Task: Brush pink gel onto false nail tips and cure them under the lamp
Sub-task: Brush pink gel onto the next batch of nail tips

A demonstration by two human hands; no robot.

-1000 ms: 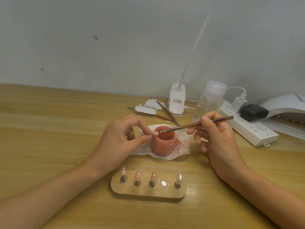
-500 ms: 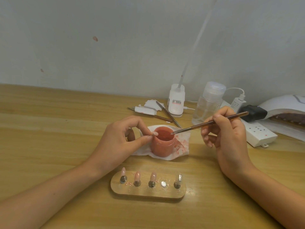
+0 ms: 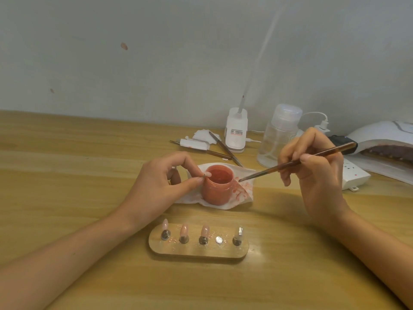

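Open pink gel jar (image 3: 218,189) sits centre frame on a pink-stained tissue (image 3: 244,193). Left hand (image 3: 156,189) pinches a false nail tip (image 3: 207,174) between thumb and forefinger at the jar's left rim. Right hand (image 3: 315,173) grips the brush (image 3: 297,162) pen-style, bristles just right of the jar over the tissue. Lower centre: wooden stand (image 3: 199,253) with three pink tips (image 3: 205,230) on pegs. Curing lamp (image 3: 384,139) at right edge, behind a power strip (image 3: 355,176).
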